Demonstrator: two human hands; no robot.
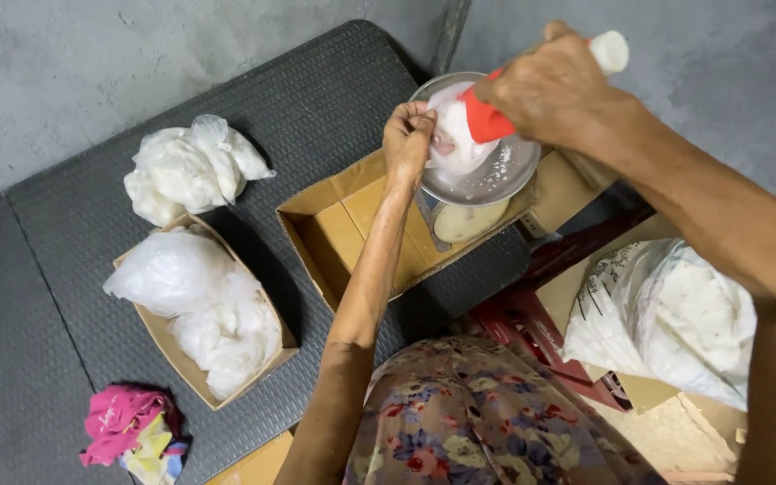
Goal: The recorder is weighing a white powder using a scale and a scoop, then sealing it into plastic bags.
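At the far left, on the dark ribbed mat (316,99), lies a crumpled pink and yellow cloth (127,431). Just above it a cardboard box (177,359) is packed with filled white plastic bags (204,310), and one more knotted white bag (190,166) sits loose on the mat beyond the box's far corner (likely there because the box is already full).

Toward the middle, an open, shallow cardboard box (334,238) holds a kitchen scale (460,216), whose round metal pan (505,175) is dusted with white grains. On that pan rests a small clear plastic bag (455,148). The left hand (409,135) pinches the bag's rim, fingers closed on the plastic, holding the mouth open and upright. The right hand (554,90) is wrapped tight around the handle of a red and white scoop (487,117), tipped so its red end points down into the bag's mouth; the bag stays on the pan, so its contents sit on the scale as it fills.

Further right, beside a dark red stool (532,328), a large open white sack (675,319) of white granular stuff lies within easy reach of the scoop hand.
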